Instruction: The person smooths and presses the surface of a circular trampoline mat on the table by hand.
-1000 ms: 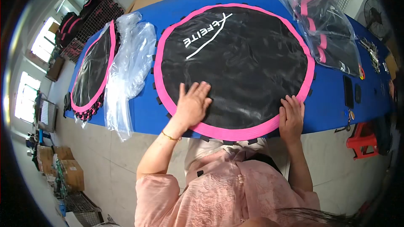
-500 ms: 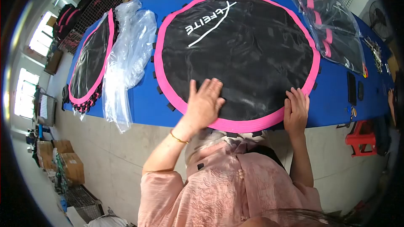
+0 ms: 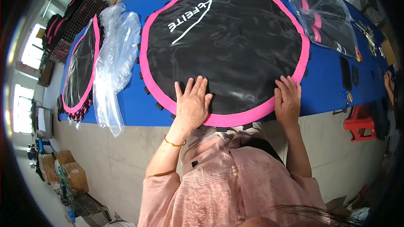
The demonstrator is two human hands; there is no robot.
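Note:
A large round black trampoline mat [image 3: 235,54] with a pink border and white lettering lies flat on the blue table [image 3: 324,94]. Small black tabs stick out around its edge. My left hand [image 3: 192,103] rests flat on the near-left part of the mat, fingers spread. On the pink border at the near right lies my right hand [image 3: 288,98], its fingers stretched out. Neither hand holds anything.
Left of the mat lie clear plastic bags [image 3: 111,65] and another pink-edged mat [image 3: 80,67]. At the right are bagged pink-and-black pieces [image 3: 322,17], a black phone [image 3: 345,72], keys [image 3: 347,96] and metal bits [image 3: 367,35]. A red stool [image 3: 360,122] stands below; another person's hand [image 3: 389,82] shows.
The head view has shifted, so the mat appears further left and slightly higher. My left hand's fingers now point more straight ahead. Both hands are still on the mat.

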